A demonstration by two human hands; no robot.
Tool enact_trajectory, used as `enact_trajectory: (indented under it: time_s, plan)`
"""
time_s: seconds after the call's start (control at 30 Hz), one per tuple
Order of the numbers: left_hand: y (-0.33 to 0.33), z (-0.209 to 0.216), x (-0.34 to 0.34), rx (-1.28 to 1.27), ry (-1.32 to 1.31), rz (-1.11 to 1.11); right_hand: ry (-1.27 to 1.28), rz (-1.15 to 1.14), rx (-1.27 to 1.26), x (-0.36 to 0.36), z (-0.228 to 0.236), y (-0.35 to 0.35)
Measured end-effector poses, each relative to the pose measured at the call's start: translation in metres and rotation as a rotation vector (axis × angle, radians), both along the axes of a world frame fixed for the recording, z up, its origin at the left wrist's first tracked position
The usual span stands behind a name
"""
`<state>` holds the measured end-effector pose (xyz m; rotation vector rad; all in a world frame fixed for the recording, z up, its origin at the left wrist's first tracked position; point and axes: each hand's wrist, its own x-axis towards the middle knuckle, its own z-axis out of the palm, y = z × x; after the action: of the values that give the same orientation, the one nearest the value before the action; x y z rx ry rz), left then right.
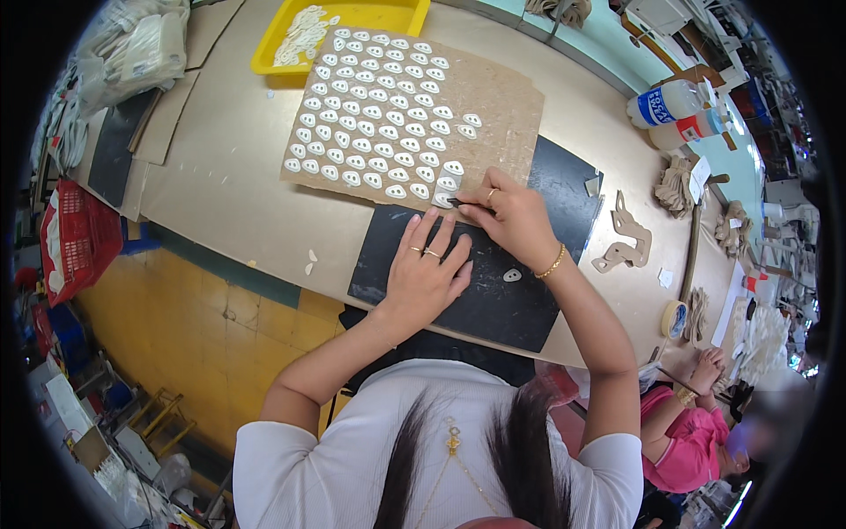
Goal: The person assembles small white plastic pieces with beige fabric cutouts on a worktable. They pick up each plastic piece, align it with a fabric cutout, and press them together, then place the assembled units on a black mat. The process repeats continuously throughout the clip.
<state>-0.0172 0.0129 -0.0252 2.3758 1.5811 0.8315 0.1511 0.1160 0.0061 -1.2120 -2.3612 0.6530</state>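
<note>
A brown cardboard sheet (502, 97) carries rows of small white rounded-triangle pieces (355, 162), each with dark dots. My right hand (520, 220) pinches a small dark pointed tool (454, 202), its kind too small to tell. Its tip is at a white piece near the sheet's lower edge, where a pale, see-through strip (447, 186) seems to lie. Fingers apart and flat, my left hand (423, 280) rests on the black board (520, 304), fingertips at the sheet's near edge. One loose white piece (512, 275) sits on the board below my right wrist.
A yellow tray (379, 16) of white pieces stands behind the sheet. Bottles (665, 104), a beige cut-out part (624, 234) and a tape roll (674, 319) lie to the right. A red basket (92, 234) is at the left. A co-worker in pink (679, 441) sits at the right.
</note>
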Motion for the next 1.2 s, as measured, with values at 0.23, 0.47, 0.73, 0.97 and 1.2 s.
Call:
enact_trajectory:
  time_s: [0.23, 0.47, 0.73, 0.97, 1.2]
  plan:
    - [0.001, 0.000, -0.002, 0.006, -0.044, -0.002, 0.181, -0.059, -0.133, 0.009, -0.014, 0.006]
    - [-0.001, 0.000, -0.014, -0.095, -0.407, 0.065, 0.093, 0.012, 0.057, 0.006, -0.012, -0.005]
    - [0.008, 0.013, -0.030, 0.065, -0.110, 0.128, -0.146, 0.075, 0.408, -0.008, 0.006, -0.020]
    - [0.014, 0.010, -0.027, 0.080, 0.153, 0.126, -0.332, 0.229, 0.316, -0.009, 0.016, 0.002]
    - [0.008, 0.008, -0.021, 0.026, 0.182, 0.219, -0.037, 0.301, 0.419, 0.009, -0.011, 0.018]
